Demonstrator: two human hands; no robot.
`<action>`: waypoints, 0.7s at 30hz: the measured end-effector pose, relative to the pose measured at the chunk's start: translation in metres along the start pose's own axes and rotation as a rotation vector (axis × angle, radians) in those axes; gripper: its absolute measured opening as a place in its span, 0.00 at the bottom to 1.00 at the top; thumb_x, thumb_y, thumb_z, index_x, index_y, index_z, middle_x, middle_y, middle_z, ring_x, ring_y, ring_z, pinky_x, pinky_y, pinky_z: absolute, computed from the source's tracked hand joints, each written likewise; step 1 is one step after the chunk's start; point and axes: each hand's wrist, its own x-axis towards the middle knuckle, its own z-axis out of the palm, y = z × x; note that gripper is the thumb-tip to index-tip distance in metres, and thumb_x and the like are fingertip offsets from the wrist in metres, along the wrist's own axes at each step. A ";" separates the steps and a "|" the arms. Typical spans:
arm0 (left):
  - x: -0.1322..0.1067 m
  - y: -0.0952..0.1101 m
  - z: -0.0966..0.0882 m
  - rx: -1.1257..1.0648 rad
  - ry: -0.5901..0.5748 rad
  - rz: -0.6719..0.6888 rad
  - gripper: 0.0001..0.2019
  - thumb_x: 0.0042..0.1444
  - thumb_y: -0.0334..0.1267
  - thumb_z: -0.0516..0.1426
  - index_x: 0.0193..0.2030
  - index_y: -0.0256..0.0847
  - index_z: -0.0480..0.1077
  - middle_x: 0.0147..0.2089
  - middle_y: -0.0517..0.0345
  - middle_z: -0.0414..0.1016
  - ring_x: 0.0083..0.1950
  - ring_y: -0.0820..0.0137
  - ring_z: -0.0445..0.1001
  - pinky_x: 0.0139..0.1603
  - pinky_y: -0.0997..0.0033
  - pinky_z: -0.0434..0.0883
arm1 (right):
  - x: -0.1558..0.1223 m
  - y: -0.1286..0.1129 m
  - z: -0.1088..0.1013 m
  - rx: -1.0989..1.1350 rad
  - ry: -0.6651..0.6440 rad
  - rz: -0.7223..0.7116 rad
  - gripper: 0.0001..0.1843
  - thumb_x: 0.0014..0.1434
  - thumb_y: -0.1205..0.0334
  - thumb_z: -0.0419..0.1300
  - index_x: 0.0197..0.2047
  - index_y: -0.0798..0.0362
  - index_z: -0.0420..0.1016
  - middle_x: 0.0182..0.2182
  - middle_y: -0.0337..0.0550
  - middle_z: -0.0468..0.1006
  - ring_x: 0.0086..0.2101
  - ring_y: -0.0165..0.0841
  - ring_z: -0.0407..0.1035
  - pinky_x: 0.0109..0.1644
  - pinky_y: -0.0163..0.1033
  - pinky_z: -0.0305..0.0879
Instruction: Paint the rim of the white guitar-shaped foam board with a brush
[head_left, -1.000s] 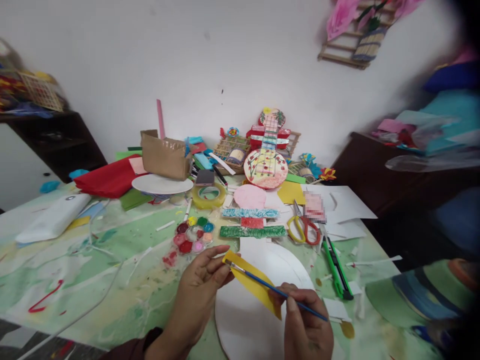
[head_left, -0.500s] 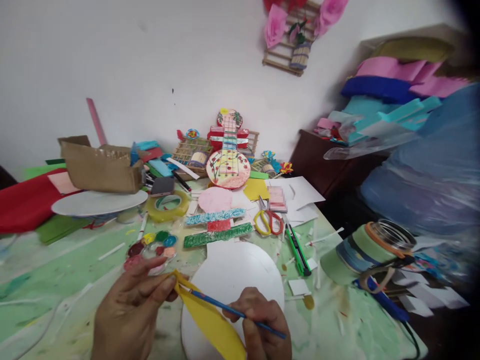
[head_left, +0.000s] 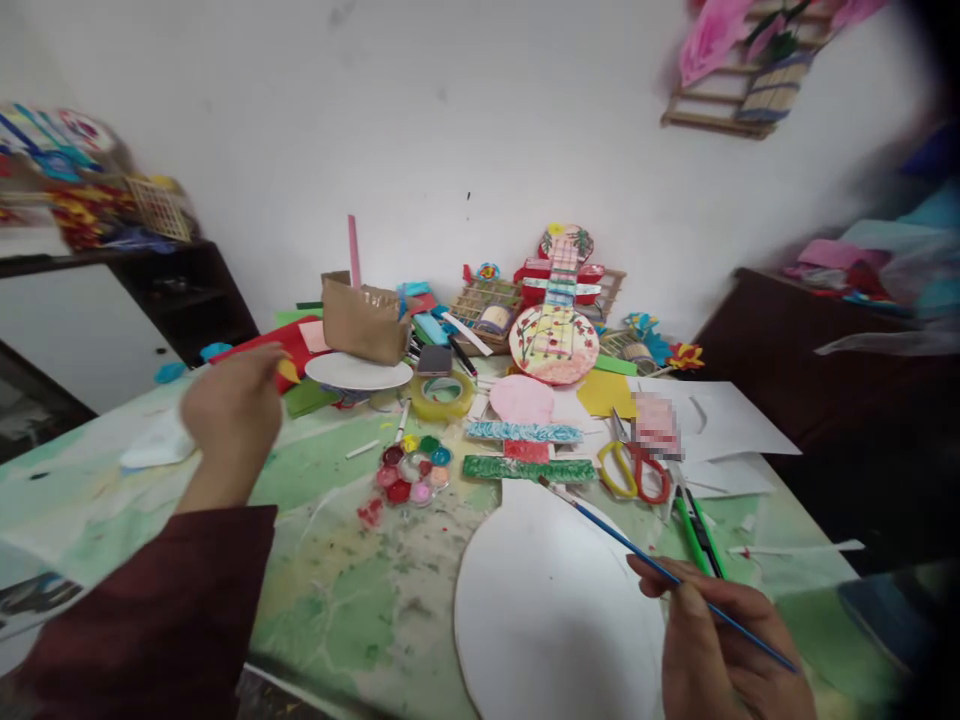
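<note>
My left hand [head_left: 234,408], in a dark red sleeve, reaches out to the left over the table and is closed on a yellow paper piece [head_left: 288,371], only its tip showing. My right hand [head_left: 720,640] sits at the lower right, fingers pinched on a thin blue paintbrush [head_left: 660,570] whose tip points up-left over a large white round board [head_left: 547,610]. A round paint palette [head_left: 411,470] with several colours lies between my hands.
Beyond the board lie painted green and blue strips [head_left: 525,450], a pink disc [head_left: 521,398], yellow-red scissors [head_left: 634,470], a green cutter [head_left: 694,525], a tape roll [head_left: 442,393], a cardboard box [head_left: 365,320], a decorated paper guitar [head_left: 555,335] and white sheets [head_left: 712,415].
My left hand has carried the yellow piece away from the white board, up and to the left. The right hand keeps the brush, now clear of the yellow piece. The view swung left.
</note>
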 end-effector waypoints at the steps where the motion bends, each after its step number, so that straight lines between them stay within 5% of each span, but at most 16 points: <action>1: 0.000 -0.002 0.005 0.021 -0.062 0.030 0.09 0.53 0.28 0.54 0.38 0.30 0.75 0.32 0.80 0.74 0.60 0.72 0.64 0.46 0.83 0.59 | 0.002 -0.003 0.002 -0.023 -0.068 -0.050 0.12 0.54 0.54 0.66 0.32 0.52 0.71 0.27 0.46 0.82 0.30 0.39 0.77 0.37 0.45 0.72; 6: -0.014 -0.021 0.027 0.037 -0.358 0.181 0.11 0.49 0.21 0.52 0.24 0.32 0.74 0.26 0.76 0.75 0.40 0.80 0.77 0.44 0.87 0.64 | 0.020 -0.008 0.013 -0.117 -0.373 -0.296 0.03 0.56 0.60 0.63 0.33 0.50 0.76 0.27 0.44 0.81 0.31 0.38 0.76 0.35 0.41 0.72; 12: -0.033 -0.010 0.035 -0.027 -0.472 0.465 0.13 0.50 0.25 0.52 0.32 0.41 0.78 0.32 0.67 0.79 0.40 0.72 0.77 0.43 0.80 0.67 | 0.045 0.001 0.064 -0.251 -0.652 -0.442 0.04 0.59 0.62 0.58 0.35 0.49 0.75 0.29 0.41 0.78 0.31 0.34 0.74 0.35 0.38 0.70; 16: -0.127 0.011 0.081 -0.184 -0.797 0.798 0.08 0.45 0.28 0.61 0.23 0.47 0.75 0.23 0.57 0.76 0.27 0.66 0.74 0.32 0.72 0.68 | 0.052 0.014 0.123 -0.249 -0.755 -0.427 0.07 0.61 0.63 0.55 0.32 0.50 0.71 0.27 0.41 0.78 0.30 0.34 0.73 0.34 0.38 0.67; 19: -0.212 0.015 0.130 -0.304 -1.316 1.255 0.17 0.42 0.31 0.64 0.13 0.45 0.60 0.15 0.56 0.68 0.16 0.68 0.65 0.16 0.70 0.57 | 0.049 0.026 0.161 -0.267 -0.849 -0.368 0.04 0.61 0.66 0.54 0.35 0.50 0.69 0.30 0.41 0.79 0.33 0.34 0.73 0.37 0.37 0.66; 21: -0.245 0.012 0.157 -0.305 -1.412 1.309 0.21 0.41 0.31 0.65 0.12 0.44 0.55 0.17 0.55 0.70 0.15 0.70 0.64 0.12 0.70 0.54 | 0.044 0.033 0.179 -0.284 -0.880 -0.374 0.04 0.60 0.68 0.55 0.34 0.51 0.68 0.30 0.42 0.78 0.34 0.34 0.73 0.38 0.38 0.66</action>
